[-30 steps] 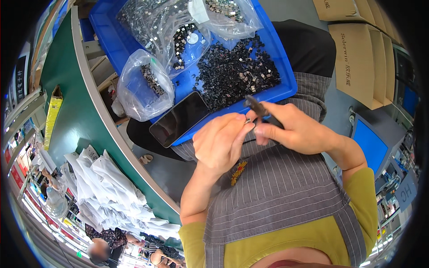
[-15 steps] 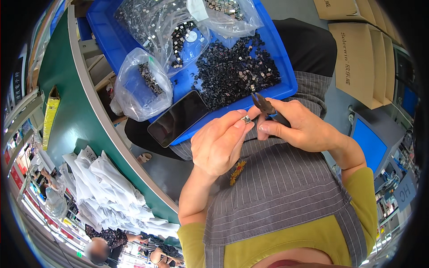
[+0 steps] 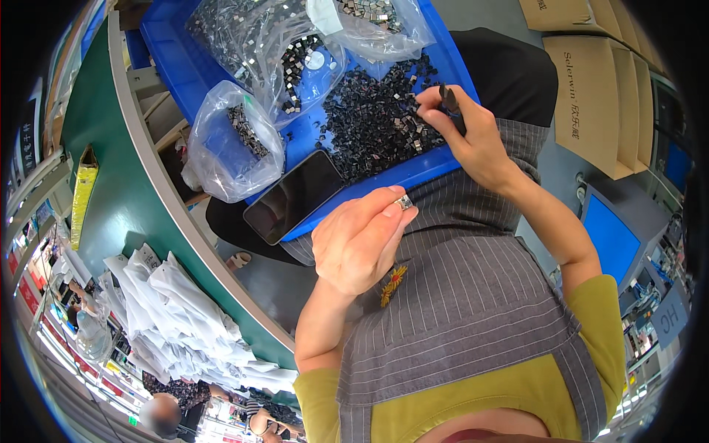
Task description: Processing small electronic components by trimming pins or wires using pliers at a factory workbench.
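Observation:
My left hand (image 3: pixel 358 240) is closed, pinching a small silvery square metal part (image 3: pixel 403 201) between thumb and fingertips, above my lap. Over the right side of the blue tray (image 3: pixel 464 55), my right hand (image 3: pixel 476 140) keeps dark-jawed cutting pliers (image 3: pixel 447 97) tucked in its grip, the jaws pointing up and away from the pile. Its thumb and forefinger reach to the edge of the heap of small black and silvery parts (image 3: pixel 380 114). Whether those fingertips pinch a part from the heap cannot be made out.
A phone (image 3: pixel 294 197) lies across the tray's near edge. Clear plastic bags (image 3: pixel 236 140) with small metal parts sit in the tray. To the left stands a green table (image 3: pixel 118 188) with white bags (image 3: pixel 177 310) and a yellow strip (image 3: pixel 85 196). Cardboard boxes (image 3: pixel 591 103) stand at right.
My right hand has moved away from the left, up to the heap in the tray, and the pliers have turned in its grip. My left hand still holds the metal part, almost unmoved.

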The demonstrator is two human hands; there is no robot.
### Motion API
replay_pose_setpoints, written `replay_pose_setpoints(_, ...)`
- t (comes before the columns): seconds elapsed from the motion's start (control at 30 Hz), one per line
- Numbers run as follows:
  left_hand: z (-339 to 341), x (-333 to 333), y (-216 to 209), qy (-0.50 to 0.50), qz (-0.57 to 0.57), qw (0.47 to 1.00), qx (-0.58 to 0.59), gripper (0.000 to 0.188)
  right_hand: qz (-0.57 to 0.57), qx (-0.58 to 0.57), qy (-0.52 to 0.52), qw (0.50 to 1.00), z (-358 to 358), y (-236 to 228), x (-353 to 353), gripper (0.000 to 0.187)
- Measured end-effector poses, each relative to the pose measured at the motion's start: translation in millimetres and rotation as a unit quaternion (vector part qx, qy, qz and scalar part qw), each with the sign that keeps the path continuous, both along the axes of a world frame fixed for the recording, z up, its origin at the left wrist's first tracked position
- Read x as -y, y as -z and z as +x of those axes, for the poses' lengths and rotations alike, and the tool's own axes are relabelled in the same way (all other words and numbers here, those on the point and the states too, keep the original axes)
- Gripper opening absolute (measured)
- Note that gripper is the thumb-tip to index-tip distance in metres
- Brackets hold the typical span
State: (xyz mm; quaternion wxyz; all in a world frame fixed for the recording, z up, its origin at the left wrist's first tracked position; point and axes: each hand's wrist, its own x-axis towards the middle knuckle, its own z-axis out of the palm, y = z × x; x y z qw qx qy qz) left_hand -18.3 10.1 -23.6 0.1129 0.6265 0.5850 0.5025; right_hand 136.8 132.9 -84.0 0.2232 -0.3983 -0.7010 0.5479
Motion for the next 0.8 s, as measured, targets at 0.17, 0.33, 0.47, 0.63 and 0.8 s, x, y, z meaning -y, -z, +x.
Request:
replay_pose_setpoints(0.17, -19.6, 10.9, 8.7, -0.101, -0.042, 0.994, -0.018, 0.021, 0.188, 0.047, -0.079, 0.978, 3.4, 21.0, 7.9, 0.046)
replay_pose_setpoints(0.33, -77.5, 14.4, 16.1, -0.389, -0.172, 0.903, 0.058, 0.02, 0.188, 0.07, -0.094, 0.975, 4.5, 21.6, 6.7, 0.042)
replay_pose_setpoints(0.47, -64.8, -1.6, 20.2, -0.328, -0.251, 0.907, -0.08, 0.021, 0.177, 0.106, -0.104, 0.973, 4.2, 24.8, 6.8, 0.035)
replay_pose_setpoints(0.63, -56.6, -41.1, 85.1, -0.233, -0.359, 0.871, -0.242, 0.016, 0.174, 0.108, -0.125, 0.971, -0.4, 22.8, 6.0, 0.033)
replay_pose_setpoints(0.8, -72.9, -58.7, 117.5, -0.265, -0.42, 0.83, -0.254, 0.014, 0.166, 0.094, -0.134, 0.972, 1.5, 22.6, 5.6, 0.033)
